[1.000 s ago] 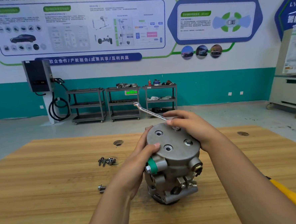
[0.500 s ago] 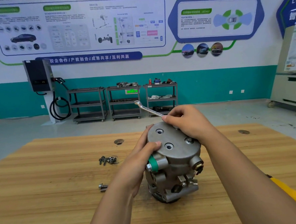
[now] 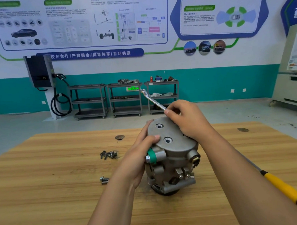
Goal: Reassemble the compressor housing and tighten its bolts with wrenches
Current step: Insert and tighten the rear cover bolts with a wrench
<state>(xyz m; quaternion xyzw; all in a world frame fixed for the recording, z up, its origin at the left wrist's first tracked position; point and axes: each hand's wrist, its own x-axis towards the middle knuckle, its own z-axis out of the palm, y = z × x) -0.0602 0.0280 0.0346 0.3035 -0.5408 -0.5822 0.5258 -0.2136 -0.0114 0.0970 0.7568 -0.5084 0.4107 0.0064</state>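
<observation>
The grey metal compressor (image 3: 173, 156) stands upright on the wooden table (image 3: 45, 197), its round end cover with two open holes facing me. My left hand (image 3: 138, 158) grips its left side, thumb pressed on the cover near a green-capped port. My right hand (image 3: 188, 118) rests on the cover's far right edge and holds a silver wrench (image 3: 152, 99), whose free end sticks up and away to the left. The wrench's working end is hidden under that hand.
A small heap of bolts (image 3: 108, 154) lies left of the compressor, and a single bolt (image 3: 104, 179) lies nearer me. A yellow-handled tool (image 3: 281, 186) lies along the table's right side. Two round holes mark the tabletop's far edge. Carts stand by the wall.
My right hand has swung the wrench, so its free end now points more steeply up and away. The bolt head near the cover's right edge is now covered by that hand.
</observation>
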